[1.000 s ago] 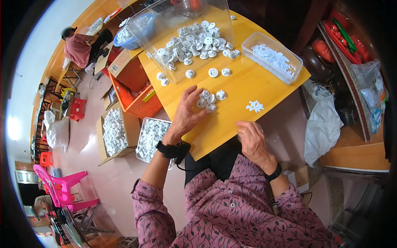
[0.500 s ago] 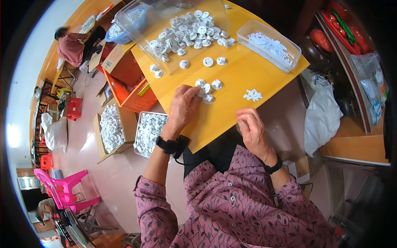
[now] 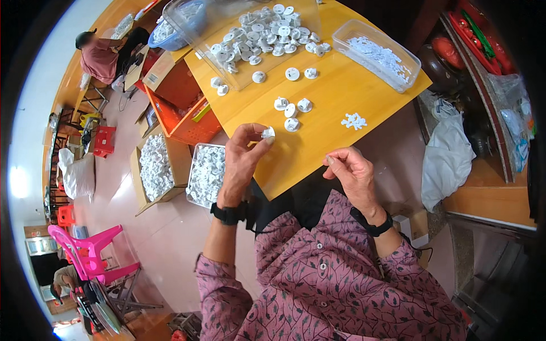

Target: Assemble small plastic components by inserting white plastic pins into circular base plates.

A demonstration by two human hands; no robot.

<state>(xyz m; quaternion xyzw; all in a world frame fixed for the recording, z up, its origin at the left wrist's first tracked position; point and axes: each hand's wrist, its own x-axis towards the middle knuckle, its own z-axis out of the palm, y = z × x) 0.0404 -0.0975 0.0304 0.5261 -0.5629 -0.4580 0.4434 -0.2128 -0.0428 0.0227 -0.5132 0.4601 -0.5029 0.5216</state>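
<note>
On the floor well left of the fingers sat a cardboard box (image 3: 154, 167) and a clear tray (image 3: 206, 173), both full of white caps, w/ an orange crate (image 3: 185, 111) just beyond.

The left hand (image 3: 242, 162) had come up off the yellow table (image 3: 335, 99). A sec earlier it lay flat over the loose caps; now it was lifted toward the near edge, thumb and forefinger pinching one white cap (image 3: 268, 133) at the fingertips, other fingers curled under. So a cap was picked, and the hand was off the group.

Just past those fingertips lay the small cluster of caps (image 3: 291, 111), approx. four, apart from the pinched one. Farther back, the big heap of caps (image 3: 264, 34) on a clear sheet.

The right hand (image 3: 354, 173) had pulled back from the table edge toward the body, fingers bent, thumb and forefinger pressed together; whether they held a small piece couldn't be told. Beyond it, a little pile of white bits (image 3: 354, 120), and farther right a clear tub (image 3: 376, 55) of more bits.

Judged from that: both hands met over the lap, prob. ready to fit a bit into the cap.
</note>
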